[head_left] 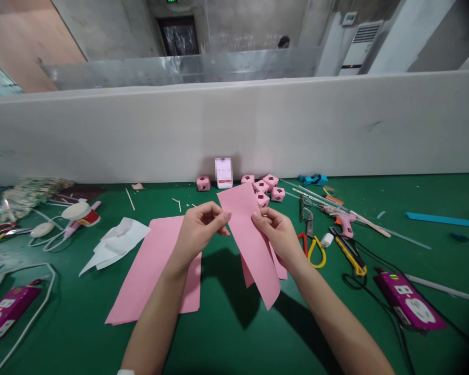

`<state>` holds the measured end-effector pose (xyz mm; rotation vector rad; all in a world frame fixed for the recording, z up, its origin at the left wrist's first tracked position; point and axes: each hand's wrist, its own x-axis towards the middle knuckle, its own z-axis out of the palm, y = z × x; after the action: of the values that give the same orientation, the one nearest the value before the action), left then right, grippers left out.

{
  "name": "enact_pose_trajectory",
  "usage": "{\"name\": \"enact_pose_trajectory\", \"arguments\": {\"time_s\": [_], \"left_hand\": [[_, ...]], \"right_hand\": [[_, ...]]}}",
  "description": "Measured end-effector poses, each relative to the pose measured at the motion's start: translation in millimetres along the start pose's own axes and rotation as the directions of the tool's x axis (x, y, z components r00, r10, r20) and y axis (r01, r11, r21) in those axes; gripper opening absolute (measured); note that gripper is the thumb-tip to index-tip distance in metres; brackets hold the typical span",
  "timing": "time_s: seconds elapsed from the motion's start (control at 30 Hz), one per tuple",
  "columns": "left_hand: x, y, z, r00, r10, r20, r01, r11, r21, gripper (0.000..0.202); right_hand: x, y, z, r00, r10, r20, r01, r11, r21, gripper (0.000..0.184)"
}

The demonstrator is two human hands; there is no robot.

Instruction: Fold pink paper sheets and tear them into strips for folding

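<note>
My left hand (201,226) and my right hand (279,234) both pinch a long strip of pink paper (254,250), held up over the green table (226,323). The left fingers grip its left edge, the right fingers its right edge. A second pink piece (282,271) shows behind the strip. A bigger pink sheet (152,276) lies flat on the table under my left forearm.
Several small pink paper cubes (263,190) and a small card (223,173) stand by the white wall. At the right lie scissors (310,242), a utility knife (349,252), a glue gun (342,217) and a purple power strip (408,301). White crumpled paper (115,242) and another power strip (5,311) lie at the left.
</note>
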<state>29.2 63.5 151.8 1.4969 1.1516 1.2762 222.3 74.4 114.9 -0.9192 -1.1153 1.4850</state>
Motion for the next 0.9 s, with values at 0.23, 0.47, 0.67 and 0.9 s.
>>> {"name": "enact_pose_trajectory", "arguments": {"time_s": [0.23, 0.47, 0.67, 0.9], "left_hand": [[-0.1, -2.5, 2.9, 1.0, 0.013, 0.022, -0.011, 0.996, -0.09, 0.025], [0.4, -6.1, 8.2, 0.963, -0.069, 0.261, 0.104, 0.987, -0.123, 0.027], [0.2, -6.0, 8.2, 0.966, -0.054, 0.255, 0.084, 0.991, -0.108, 0.028], [-0.6, -3.5, 9.6, 0.979, -0.05, 0.199, 0.05, 0.999, 0.003, 0.026]], "right_hand": [[-3.0, -3.6, 1.7, 0.999, 0.041, 0.002, -0.041, 0.998, 0.044, 0.034], [-4.3, -10.2, 0.9, 0.997, 0.071, -0.01, -0.07, 0.993, 0.091, 0.038], [-4.0, -9.7, 1.8, 0.997, 0.063, -0.049, -0.059, 0.995, 0.084, 0.039], [-3.1, -7.3, 1.5, 0.995, -0.055, -0.083, 0.055, 0.998, -0.003, 0.036]]}}
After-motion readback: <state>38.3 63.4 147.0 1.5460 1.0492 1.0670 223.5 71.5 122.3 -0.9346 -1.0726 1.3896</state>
